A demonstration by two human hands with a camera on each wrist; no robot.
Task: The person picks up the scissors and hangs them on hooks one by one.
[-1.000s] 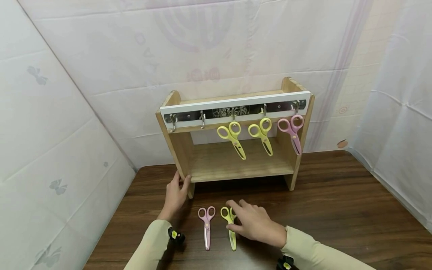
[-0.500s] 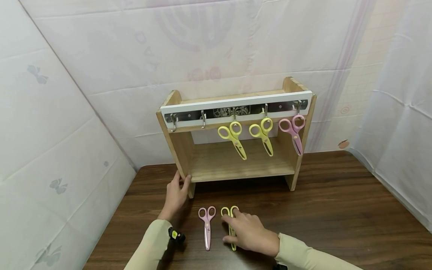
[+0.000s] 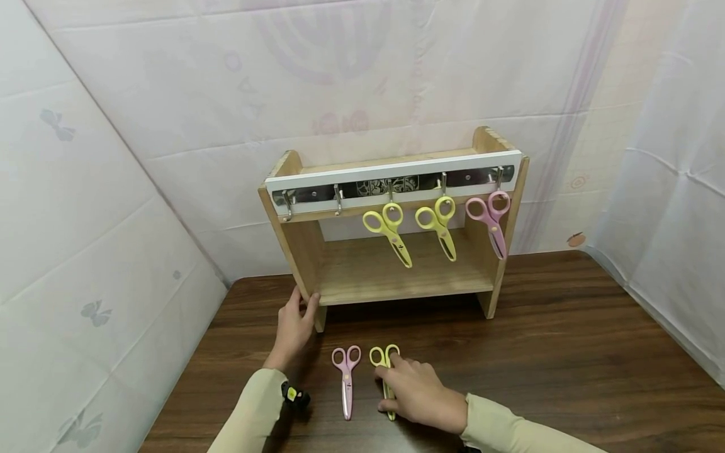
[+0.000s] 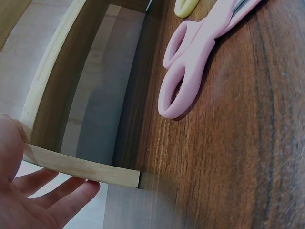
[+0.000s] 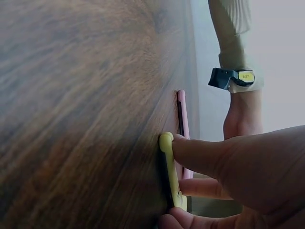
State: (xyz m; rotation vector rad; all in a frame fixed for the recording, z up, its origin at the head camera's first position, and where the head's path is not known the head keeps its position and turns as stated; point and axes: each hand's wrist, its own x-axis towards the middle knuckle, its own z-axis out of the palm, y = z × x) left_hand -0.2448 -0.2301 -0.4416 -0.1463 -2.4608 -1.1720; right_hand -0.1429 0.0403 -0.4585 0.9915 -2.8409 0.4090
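Head: yellow scissors (image 3: pixel 388 391) lie flat on the table (image 3: pixel 555 352), loops toward the wooden rack (image 3: pixel 402 274), tip toward the person, long axis front-to-back; right hand (image 3: pixel 418 393) covers their right side; pink scissors (image 3: pixel 347 377) near-parallel alongside; left hand (image 3: pixel 293 327) clamped on the rack's left panel; left wrist: thumb and fingers straddle that panel, pink loops near the rack; right wrist: yellow scissors under the digits, thumb at tip end, fingers toward the loops, spread apart, touching.
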